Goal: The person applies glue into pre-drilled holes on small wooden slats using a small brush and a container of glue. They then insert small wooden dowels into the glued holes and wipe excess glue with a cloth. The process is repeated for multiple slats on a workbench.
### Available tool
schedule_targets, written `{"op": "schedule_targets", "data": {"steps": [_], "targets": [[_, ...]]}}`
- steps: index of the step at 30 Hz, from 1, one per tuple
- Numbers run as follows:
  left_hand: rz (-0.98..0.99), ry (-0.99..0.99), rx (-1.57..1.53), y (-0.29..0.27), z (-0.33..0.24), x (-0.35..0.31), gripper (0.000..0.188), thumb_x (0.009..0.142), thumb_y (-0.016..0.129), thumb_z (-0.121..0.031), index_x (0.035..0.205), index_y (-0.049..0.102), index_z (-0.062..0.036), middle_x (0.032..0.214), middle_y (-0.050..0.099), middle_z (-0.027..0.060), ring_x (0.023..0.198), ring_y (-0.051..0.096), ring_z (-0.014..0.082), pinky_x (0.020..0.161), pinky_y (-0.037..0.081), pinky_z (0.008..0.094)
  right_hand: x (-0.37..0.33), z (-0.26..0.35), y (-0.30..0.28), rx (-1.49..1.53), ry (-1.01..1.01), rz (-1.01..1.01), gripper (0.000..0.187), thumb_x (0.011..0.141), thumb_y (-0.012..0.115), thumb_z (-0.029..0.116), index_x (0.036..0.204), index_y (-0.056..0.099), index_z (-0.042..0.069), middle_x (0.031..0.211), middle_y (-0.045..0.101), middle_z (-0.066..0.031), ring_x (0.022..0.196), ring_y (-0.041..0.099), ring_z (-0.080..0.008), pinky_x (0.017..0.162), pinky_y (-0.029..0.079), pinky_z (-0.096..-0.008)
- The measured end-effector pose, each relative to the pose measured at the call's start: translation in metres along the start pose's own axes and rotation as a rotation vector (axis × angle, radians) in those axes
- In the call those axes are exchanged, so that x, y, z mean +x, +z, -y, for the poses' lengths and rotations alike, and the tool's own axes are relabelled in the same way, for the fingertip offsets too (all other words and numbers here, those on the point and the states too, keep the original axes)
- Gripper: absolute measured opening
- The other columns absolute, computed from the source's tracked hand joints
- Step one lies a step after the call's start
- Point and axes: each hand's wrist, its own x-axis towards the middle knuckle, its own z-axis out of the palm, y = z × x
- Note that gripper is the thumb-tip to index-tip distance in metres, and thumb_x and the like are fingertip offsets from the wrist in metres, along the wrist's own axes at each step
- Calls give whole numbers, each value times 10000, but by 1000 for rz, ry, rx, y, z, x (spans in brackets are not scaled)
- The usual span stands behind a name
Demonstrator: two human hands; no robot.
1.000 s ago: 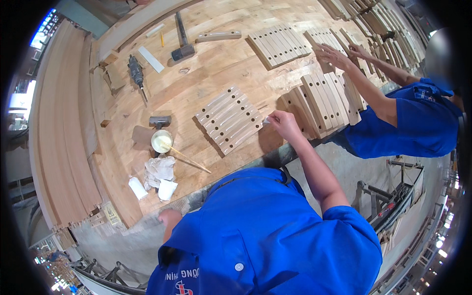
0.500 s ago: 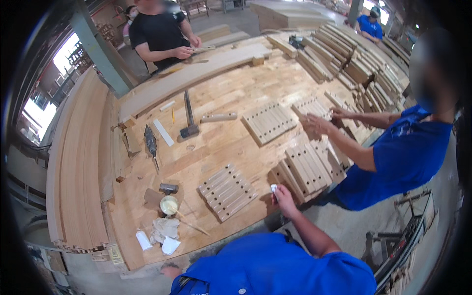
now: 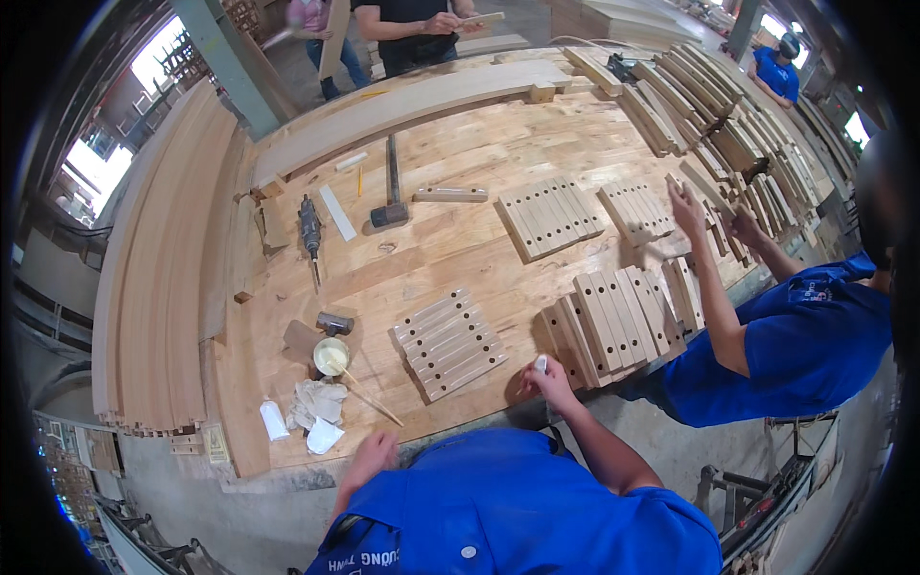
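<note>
Near the table's front edge, my right hand [image 3: 550, 381] is closed around a small white piece [image 3: 540, 363], its kind unclear. It is just left of the stacked wooden slats [image 3: 613, 321]. My left hand [image 3: 374, 452] hangs by the front edge with fingers loosely curled and nothing visible in them. Between my hands, farther in, lies a row of glossy slats with dark holes [image 3: 450, 345]. To its left stand a cup of pale paste [image 3: 332, 356] with a wooden stick [image 3: 376, 398], a crumpled white cloth [image 3: 316, 402] and white pieces [image 3: 325, 437].
A co-worker in blue [image 3: 767, 345] handles a slat at the right. A mallet [image 3: 390, 213], a power tool [image 3: 310, 230] and a black hammer head [image 3: 334, 323] lie on the table [image 3: 441, 259]. Tall boards [image 3: 163, 278] line the left; slat piles [image 3: 719, 125] fill the far right.
My left hand has risen into fuller view by the table edge. My right hand stays close to the slat stack with the white piece. The co-worker's hands have lifted off the smaller slat row.
</note>
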Motion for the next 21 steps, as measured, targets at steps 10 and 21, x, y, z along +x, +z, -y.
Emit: {"op": "schedule_targets", "data": {"steps": [10,21], "targets": [[-479,545,467,-51,-172,171,353,860,485,-350,957,599,-30,976,588,199,952,526,367,840,416,438,21,3,47,-55,530,650,374,723,551,87,1089,575,15,1060,605,-78,887,575,-147,735,485,-283],[-64,157,694,-14,-219,219,596,910,262,-493,1046,625,-41,1098,582,226,1064,540,363,924,391,443,23,-28,56,573,466,265,52,783,535,72,810,506,39,974,606,-142,969,609,-273,834,501,-395]]}}
